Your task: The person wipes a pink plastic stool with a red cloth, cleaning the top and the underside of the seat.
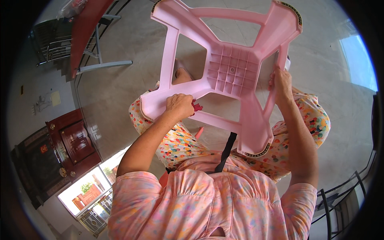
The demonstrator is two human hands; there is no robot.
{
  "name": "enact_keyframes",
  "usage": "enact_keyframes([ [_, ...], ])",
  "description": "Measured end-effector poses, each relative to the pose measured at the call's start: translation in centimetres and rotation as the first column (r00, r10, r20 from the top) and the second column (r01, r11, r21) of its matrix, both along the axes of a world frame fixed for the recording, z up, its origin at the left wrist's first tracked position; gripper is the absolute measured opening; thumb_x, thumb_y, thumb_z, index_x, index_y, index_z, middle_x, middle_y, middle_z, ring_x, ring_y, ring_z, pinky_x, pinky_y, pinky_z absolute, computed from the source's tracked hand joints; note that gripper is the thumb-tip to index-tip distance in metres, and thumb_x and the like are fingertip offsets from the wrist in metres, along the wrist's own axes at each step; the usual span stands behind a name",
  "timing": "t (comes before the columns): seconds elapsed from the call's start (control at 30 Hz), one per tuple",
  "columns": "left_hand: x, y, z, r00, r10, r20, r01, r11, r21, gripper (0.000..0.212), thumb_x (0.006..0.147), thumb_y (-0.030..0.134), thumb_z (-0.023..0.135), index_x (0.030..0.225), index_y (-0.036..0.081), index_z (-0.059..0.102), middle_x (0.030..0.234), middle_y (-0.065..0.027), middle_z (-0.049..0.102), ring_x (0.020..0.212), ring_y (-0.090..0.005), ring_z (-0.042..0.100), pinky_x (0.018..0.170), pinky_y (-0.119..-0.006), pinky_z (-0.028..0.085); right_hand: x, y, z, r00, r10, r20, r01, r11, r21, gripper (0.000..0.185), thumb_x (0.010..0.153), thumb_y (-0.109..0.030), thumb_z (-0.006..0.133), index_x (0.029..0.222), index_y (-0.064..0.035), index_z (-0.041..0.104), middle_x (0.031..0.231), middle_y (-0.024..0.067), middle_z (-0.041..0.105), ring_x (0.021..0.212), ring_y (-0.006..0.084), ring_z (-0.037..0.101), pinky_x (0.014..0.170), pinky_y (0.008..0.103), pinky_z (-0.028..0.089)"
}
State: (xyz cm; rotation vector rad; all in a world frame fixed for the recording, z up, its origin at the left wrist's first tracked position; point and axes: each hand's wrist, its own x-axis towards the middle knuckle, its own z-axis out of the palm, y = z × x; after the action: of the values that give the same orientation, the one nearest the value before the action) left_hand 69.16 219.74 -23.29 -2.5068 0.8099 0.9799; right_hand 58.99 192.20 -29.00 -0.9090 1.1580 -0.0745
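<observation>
A pink plastic stool [250, 120] is turned over above my lap, its ribbed seat underside [232, 70] facing up at me. My left hand [179, 105] is closed on a dark red cloth [197, 107], only partly visible, against the inner face of the near left leg. On the right side of the stool, my right hand [282, 81] grips the crossbar between two legs. Dark dotted strips edge some of the leg ends.
Grey tiled floor [111, 99] surrounds me. A red tabletop [87, 27] on metal legs stands at upper left. A dark red door [76, 138] is at the left, and a black metal frame [327, 210] at lower right. A black strap [227, 151] hangs over my lap.
</observation>
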Motion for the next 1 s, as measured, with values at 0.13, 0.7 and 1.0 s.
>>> enact_keyframes([
  [0.13,-3.6,-2.5,-0.9,0.989,0.031,-0.146,-0.071,0.958,-0.278,0.016,0.067,0.016,0.053,0.076,0.006,0.061,0.071,-0.0167,0.060,0.070,-0.0338,0.058,0.067,-0.043,0.045,0.0,0.0,-0.3,1.000,-0.020,-0.019,0.020,1.000,0.008,0.025,0.083,-0.031,0.049,0.072,-0.0091,0.043,0.056,-0.0011,0.039,0.043,0.0095,0.037,0.037,0.0251,0.032],
  [0.7,0.2,-0.8,2.0,0.978,-0.192,-0.084,0.194,0.981,0.028,0.015,0.071,0.018,0.058,0.083,0.014,0.065,0.079,-0.0099,0.062,0.081,-0.0267,0.058,0.071,-0.037,0.044,1.4,-3.0,2.3,0.988,0.057,0.142,-0.060,0.998,0.017,0.034,0.078,-0.036,0.056,0.088,-0.0047,0.048,0.075,0.0041,0.047,0.057,0.0088,0.043,0.049,0.0232,0.037],
  [1.0,9.3,1.2,4.8,0.887,0.458,-0.058,-0.429,0.770,-0.473,0.025,0.073,0.026,0.054,0.080,0.003,0.062,0.071,-0.0123,0.062,0.068,-0.0223,0.060,0.064,-0.032,0.045,-0.9,-7.9,2.2,0.897,0.006,0.442,0.064,0.987,-0.144,0.056,0.082,-0.035,0.051,0.122,0.0004,0.037,0.117,0.0152,0.047,0.105,0.0246,0.046,0.087,0.0331,0.036],
])
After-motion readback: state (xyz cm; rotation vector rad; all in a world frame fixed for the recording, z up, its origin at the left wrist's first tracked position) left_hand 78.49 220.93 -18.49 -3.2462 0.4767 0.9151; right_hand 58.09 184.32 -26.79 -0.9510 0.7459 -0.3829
